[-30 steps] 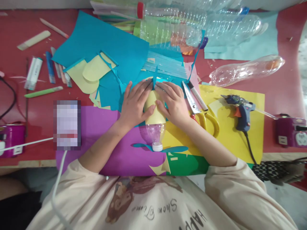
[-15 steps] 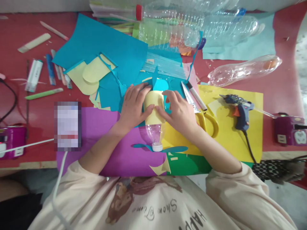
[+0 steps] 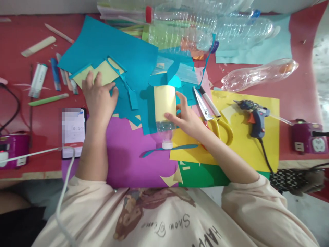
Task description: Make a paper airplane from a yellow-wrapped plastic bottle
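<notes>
A small clear plastic bottle (image 3: pixel 166 128), wrapped round its body in pale yellow paper, lies with its white cap toward me. A thin blue paper strip (image 3: pixel 186 146) sticks out on both sides of the cap, and blue paper pieces (image 3: pixel 173 73) stand at the far end. My right hand (image 3: pixel 186 115) grips the bottle from the right, thumb on top of the yellow wrap. Over to the left, my left hand (image 3: pixel 99 97) rests with spread fingers on pale yellow paper cutouts (image 3: pixel 104 72), partly covering them; nothing shows in its grasp.
Scissors with yellow handles (image 3: pixel 226 132), a marker (image 3: pixel 209 102) and a glue gun (image 3: pixel 257 120) lie to the right. A phone (image 3: pixel 74 133) with a cable is near my left forearm. Large clear bottles (image 3: pixel 182 32) lie at the back; purple paper (image 3: pixel 128 154) covers the front.
My left hand has let go of the bottle and moved left onto the yellow cutouts. The bottle has shifted slightly away from me, still in my right hand.
</notes>
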`<state>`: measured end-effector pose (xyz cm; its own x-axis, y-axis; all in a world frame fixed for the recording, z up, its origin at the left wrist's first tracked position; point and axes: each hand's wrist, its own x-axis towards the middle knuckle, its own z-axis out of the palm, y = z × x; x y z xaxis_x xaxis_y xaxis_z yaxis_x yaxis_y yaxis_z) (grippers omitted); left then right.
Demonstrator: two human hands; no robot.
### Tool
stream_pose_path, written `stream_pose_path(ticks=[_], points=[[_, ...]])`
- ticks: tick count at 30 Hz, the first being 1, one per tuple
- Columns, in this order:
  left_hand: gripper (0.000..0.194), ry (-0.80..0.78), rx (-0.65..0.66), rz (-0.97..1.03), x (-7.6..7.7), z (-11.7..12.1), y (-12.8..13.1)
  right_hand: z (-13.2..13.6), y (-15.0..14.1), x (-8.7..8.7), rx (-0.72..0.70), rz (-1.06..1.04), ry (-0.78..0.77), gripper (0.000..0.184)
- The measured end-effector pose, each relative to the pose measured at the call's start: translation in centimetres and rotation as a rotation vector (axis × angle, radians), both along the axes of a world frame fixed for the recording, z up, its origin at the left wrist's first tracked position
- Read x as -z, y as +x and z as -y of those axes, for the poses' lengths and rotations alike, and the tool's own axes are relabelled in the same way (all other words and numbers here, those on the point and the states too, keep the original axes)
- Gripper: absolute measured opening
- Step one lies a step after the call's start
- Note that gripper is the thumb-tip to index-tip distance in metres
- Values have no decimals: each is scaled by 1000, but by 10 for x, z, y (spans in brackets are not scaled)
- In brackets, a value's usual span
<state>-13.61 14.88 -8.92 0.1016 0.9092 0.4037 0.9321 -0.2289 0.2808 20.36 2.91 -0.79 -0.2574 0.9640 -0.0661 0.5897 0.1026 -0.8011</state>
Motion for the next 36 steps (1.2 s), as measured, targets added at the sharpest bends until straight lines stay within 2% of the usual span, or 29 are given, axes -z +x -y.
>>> stream_pose_path(ticks=[3, 5, 7, 10, 13, 15, 16, 18, 21, 23, 25, 28, 30, 34, 36], points=[[63, -151, -58, 27, -13, 8, 14, -6, -4, 1, 47, 2, -4, 91], [56, -174, -117, 68, -34, 14, 25, -8, -5, 1, 71, -29, -8, 92], [39, -161, -84, 106, -58, 23, 35, -7, -4, 1, 78, -79, -19, 89], [28, 30, -66, 188, -90, 37, 48, -5, 0, 0, 74, -172, -51, 78], [22, 246, -33, 415, -108, 44, 59, -4, 2, -1, 96, -245, -84, 69], [23, 286, -18, 725, -111, 43, 63, -5, 3, -2, 113, -279, -92, 64], [23, 239, -30, 899, -110, 40, 65, -5, 4, -2, 120, -293, -94, 62], [22, 30, -60, 1165, -105, 34, 66, -6, 4, -4, 133, -314, -93, 56], [27, -256, -33, 1342, -96, 29, 64, -7, 6, -8, 139, -308, -77, 50], [33, -341, 34, 1457, -93, 29, 63, -6, 6, -13, 119, -276, -65, 52], [40, -377, 103, 1575, -92, 32, 63, -4, 5, -17, 89, -222, -71, 63], [41, -393, 173, 1657, -96, 37, 68, -1, 3, -19, 45, -152, -129, 92], [38, -366, 184, 1635, -99, 41, 75, -2, 1, -15, 28, -150, -166, 100], [29, -279, 145, 1592, -102, 47, 91, -10, -2, -6, 67, -195, -124, 89], [24, -304, 152, 1576, -102, 50, 98, -14, -1, -6, 108, -194, -66, 77]])
